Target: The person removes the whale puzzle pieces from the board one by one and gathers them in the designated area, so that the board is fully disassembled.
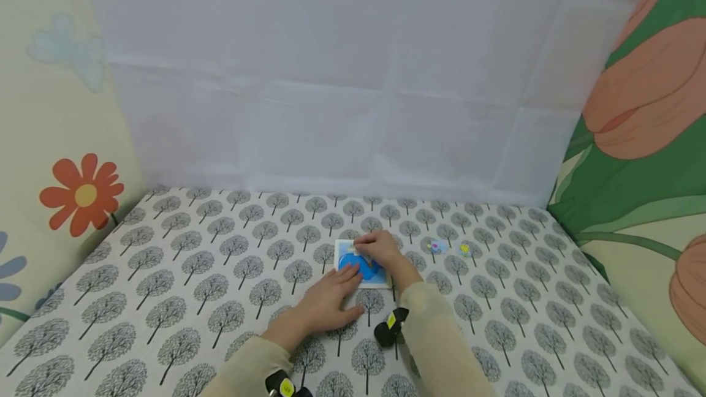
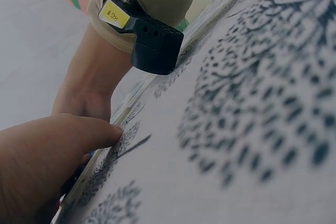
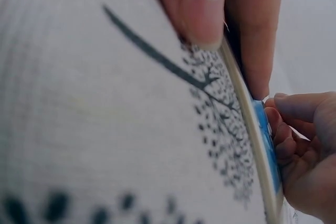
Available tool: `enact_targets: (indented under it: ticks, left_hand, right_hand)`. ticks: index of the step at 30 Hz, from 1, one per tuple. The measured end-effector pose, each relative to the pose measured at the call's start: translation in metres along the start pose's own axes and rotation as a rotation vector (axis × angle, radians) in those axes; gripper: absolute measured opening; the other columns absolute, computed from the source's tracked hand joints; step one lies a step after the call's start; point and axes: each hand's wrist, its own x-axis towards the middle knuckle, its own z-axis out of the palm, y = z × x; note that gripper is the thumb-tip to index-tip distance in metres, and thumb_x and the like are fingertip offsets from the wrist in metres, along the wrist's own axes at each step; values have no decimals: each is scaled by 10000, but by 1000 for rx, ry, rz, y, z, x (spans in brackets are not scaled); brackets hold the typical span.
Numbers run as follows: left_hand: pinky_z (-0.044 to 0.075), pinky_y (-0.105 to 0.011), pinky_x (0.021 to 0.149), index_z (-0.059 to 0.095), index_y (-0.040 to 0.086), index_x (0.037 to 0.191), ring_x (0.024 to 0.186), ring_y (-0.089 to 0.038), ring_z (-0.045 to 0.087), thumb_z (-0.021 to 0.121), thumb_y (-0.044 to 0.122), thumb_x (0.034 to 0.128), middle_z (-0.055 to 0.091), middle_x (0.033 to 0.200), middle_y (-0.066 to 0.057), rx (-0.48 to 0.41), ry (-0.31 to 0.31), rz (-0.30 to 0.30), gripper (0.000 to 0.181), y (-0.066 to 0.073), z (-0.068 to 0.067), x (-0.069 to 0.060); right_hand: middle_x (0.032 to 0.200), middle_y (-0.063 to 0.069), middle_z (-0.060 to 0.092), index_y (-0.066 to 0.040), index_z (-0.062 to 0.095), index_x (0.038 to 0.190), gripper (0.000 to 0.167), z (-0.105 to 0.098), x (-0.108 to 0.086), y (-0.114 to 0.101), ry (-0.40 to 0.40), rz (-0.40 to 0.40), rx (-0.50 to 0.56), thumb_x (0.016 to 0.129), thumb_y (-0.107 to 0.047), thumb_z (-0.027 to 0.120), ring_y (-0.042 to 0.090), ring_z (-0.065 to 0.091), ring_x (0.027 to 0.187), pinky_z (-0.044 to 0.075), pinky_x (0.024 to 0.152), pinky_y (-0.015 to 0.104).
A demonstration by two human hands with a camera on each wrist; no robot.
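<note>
A small framed puzzle board (image 1: pixel 362 282) with a blue animal-like picture lies on the tree-patterned cloth. My left hand (image 1: pixel 326 304) rests its straight fingers on the board's lower left; its thumb (image 2: pixel 97 132) lies on the cloth off the board. My right hand (image 1: pixel 380 249) reaches over the upper part, fingers curled, thumb and fingertips pinching what looks like a small pale puzzle piece, mostly hidden beneath them. Seen side-on in the right wrist view, the right hand (image 3: pixel 312 153) bears against the blue surface (image 3: pixel 268 145), with the left hand (image 3: pixel 202 9) above.
Two loose puzzle pieces lie right of the board: a pale blue one with pink (image 1: pixel 438 246) and one with a yellow flower (image 1: pixel 465 249). The tree-patterned cloth (image 1: pixel 220 287) covers the table. A white sheet (image 1: pixel 331 78) hangs behind, with flower-printed panels either side.
</note>
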Motion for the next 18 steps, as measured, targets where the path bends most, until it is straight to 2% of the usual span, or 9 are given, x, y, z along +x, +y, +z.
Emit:
enact_targets:
  ticks: [18]
  left_hand:
    - [183, -427, 994, 383, -41, 1273, 1247, -290, 205, 509, 373, 827, 284, 1347, -178, 1, 4, -5, 622, 0, 1, 0]
  right_hand:
    - [996, 75, 596, -66, 668, 963, 200, -1, -2, 1, -28, -41, -22, 826, -187, 587, 182, 542, 846, 453, 630, 265]
